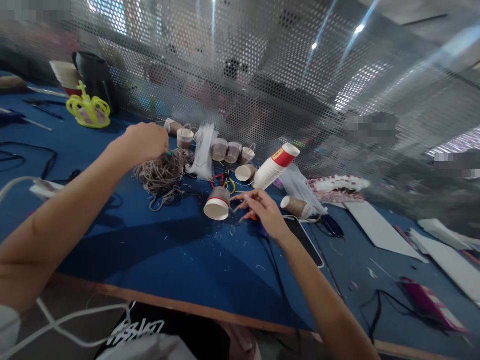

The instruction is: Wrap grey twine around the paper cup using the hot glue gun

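My left hand (148, 142) is over a tangled pile of grey-brown yarn (163, 175), fingers curled down; whatever they pinch is hidden. My right hand (265, 212) is low over the table, fingers stretched and apart, just right of a paper cup (217, 205) lying on its side. That cup is wrapped in grey yarn, with its white base or opening facing me and a red line around it. Partly under my right hand lies a dark tool with an orange tip and a black cord (275, 267). Scissors (225, 181) with red and yellow handles lie behind the cup.
Behind stand several yarn-wrapped cups (219, 149), a clear plastic bag (205, 150) and a tilted stack of paper cups (275, 165). A phone (305, 242) lies to the right. A yellow crown (89, 111) stands at left. A perforated metal screen (232, 85) borders the blue table.
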